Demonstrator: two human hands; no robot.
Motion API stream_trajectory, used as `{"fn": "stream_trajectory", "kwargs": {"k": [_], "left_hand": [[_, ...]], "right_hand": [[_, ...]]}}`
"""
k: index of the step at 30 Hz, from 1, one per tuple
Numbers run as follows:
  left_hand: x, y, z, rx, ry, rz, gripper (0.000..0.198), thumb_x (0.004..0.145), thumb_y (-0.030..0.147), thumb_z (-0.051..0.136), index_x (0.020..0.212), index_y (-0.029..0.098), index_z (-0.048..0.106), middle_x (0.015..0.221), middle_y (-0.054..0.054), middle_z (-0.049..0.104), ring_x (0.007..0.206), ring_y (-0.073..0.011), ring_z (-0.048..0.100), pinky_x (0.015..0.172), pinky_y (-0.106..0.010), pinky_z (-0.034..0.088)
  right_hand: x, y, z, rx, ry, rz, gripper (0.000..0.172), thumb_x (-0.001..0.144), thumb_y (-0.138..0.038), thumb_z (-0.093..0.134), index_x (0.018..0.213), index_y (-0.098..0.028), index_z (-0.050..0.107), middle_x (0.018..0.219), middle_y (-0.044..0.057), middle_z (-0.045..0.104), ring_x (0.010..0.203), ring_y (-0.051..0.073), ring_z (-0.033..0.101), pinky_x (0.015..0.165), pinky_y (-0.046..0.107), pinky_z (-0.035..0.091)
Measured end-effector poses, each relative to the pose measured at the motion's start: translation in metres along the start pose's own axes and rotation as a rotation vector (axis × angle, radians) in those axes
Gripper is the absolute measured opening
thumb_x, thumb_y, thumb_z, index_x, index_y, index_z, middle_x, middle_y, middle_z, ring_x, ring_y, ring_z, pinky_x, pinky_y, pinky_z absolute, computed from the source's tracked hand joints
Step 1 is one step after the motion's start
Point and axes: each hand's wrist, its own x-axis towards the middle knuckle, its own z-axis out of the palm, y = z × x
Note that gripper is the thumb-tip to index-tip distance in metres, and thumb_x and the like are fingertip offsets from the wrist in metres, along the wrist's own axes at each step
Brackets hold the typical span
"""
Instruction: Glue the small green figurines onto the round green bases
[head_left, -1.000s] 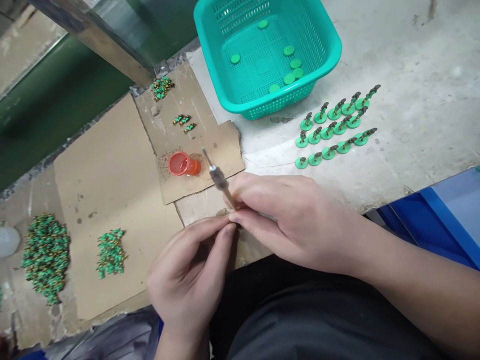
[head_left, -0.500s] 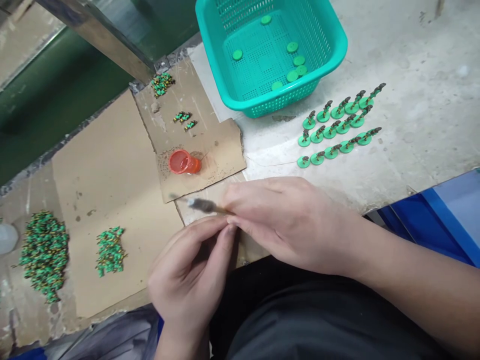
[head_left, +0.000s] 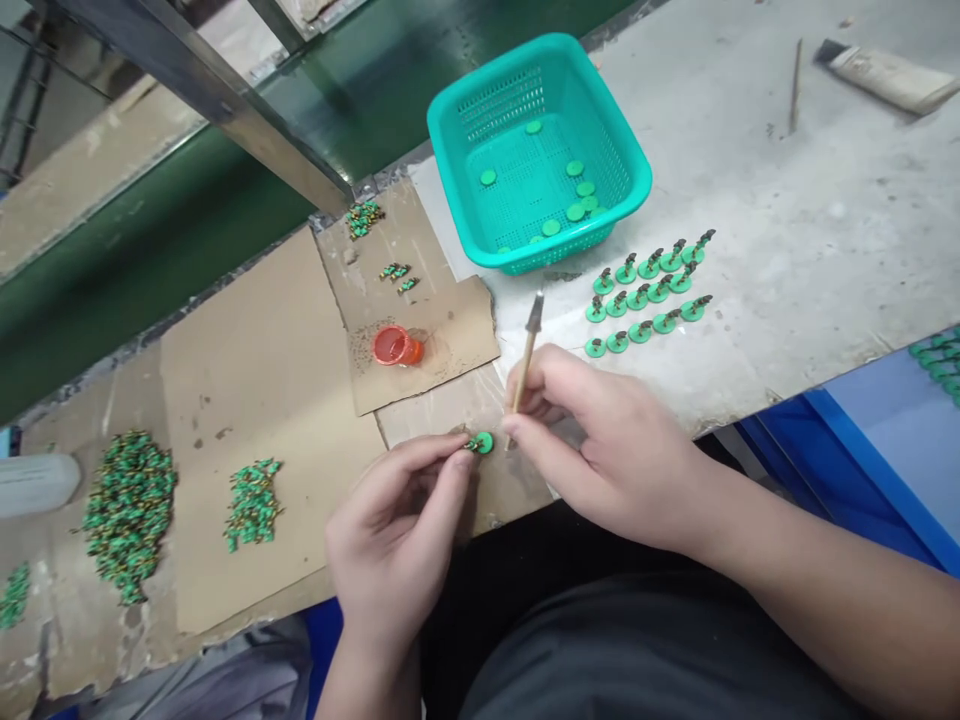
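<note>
Left of the orange cup, green figures lie heaped on cardboard. Below the cup, the left hand pinches a green-based miniature figure between thumb and fingertips. Just beside it, the half-closed right hand grips a thin wooden paintbrush, tip up. Right of the cup sit a teal plastic basket and rows of based figures.

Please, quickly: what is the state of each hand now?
Left hand: closed, pinching a green-based miniature figure.
Right hand: closed, holding a wooden-handled brush.
</note>
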Motion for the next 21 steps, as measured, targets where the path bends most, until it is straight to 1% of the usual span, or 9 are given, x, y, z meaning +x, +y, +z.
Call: {"fn": "stream_trajectory", "kwargs": {"k": [4,7,10,13,16,19,21], "left_hand": [[0.004,0.005,-0.002,-0.109,0.014,-0.049,0.004,0.099,0.025,0.090,0.102,0.026,0.093,0.093,-0.002,0.090,0.073,-0.0126,0.083,0.067,-0.017,0.066],[0.007,0.007,-0.005,-0.180,0.004,-0.079,0.003,0.095,0.025,0.093,0.097,0.024,0.092,0.086,-0.002,0.088,0.066,-0.0128,0.080,0.062,-0.017,0.064],[0.009,0.007,-0.008,-0.258,-0.020,-0.108,0.012,0.092,0.032,0.098,0.094,0.022,0.090,0.082,-0.003,0.086,0.065,-0.0141,0.079,0.059,-0.018,0.064],[0.010,0.004,-0.012,-0.321,-0.042,-0.144,0.023,0.093,0.041,0.098,0.094,0.021,0.088,0.081,-0.005,0.084,0.061,-0.0144,0.075,0.052,-0.020,0.058],[0.011,0.000,-0.015,-0.362,-0.056,-0.163,0.030,0.093,0.047,0.098,0.093,0.019,0.086,0.079,-0.005,0.081,0.061,-0.0139,0.071,0.054,-0.021,0.057],[0.011,-0.002,-0.016,-0.394,-0.066,-0.159,0.033,0.091,0.048,0.099,0.089,0.019,0.084,0.075,-0.004,0.077,0.060,-0.0120,0.064,0.054,-0.021,0.055],[0.012,-0.002,-0.017,-0.414,-0.065,-0.154,0.033,0.090,0.048,0.099,0.087,0.019,0.084,0.075,-0.004,0.076,0.060,-0.0118,0.064,0.055,-0.021,0.055]], "right_hand": [[-0.004,0.000,-0.001,-0.009,-0.007,0.017,0.010,0.114,-0.021,0.064,0.108,-0.026,0.058,0.096,-0.001,0.075,0.085,0.018,0.077,0.076,0.030,0.058],[-0.003,0.001,-0.001,-0.023,-0.015,0.018,0.013,0.112,-0.020,0.066,0.106,-0.027,0.057,0.091,-0.003,0.071,0.080,0.016,0.074,0.073,0.028,0.055],[-0.002,0.001,0.001,-0.046,-0.034,0.011,0.014,0.110,-0.019,0.066,0.105,-0.027,0.056,0.089,-0.004,0.069,0.076,0.014,0.070,0.070,0.026,0.055],[-0.002,0.000,0.002,-0.057,-0.048,0.016,0.013,0.110,-0.019,0.067,0.105,-0.027,0.058,0.088,-0.003,0.071,0.076,0.016,0.071,0.069,0.026,0.056],[-0.003,-0.001,0.002,-0.090,-0.040,0.004,0.012,0.110,-0.020,0.066,0.105,-0.027,0.058,0.086,-0.002,0.071,0.075,0.016,0.071,0.068,0.027,0.057],[-0.003,-0.002,0.004,-0.119,-0.026,-0.009,0.012,0.110,-0.020,0.066,0.104,-0.027,0.059,0.087,-0.001,0.072,0.075,0.017,0.071,0.068,0.027,0.058],[-0.004,-0.001,0.005,-0.128,-0.021,-0.009,0.012,0.110,-0.021,0.067,0.104,-0.027,0.059,0.088,-0.001,0.072,0.076,0.016,0.071,0.069,0.028,0.059]]}}
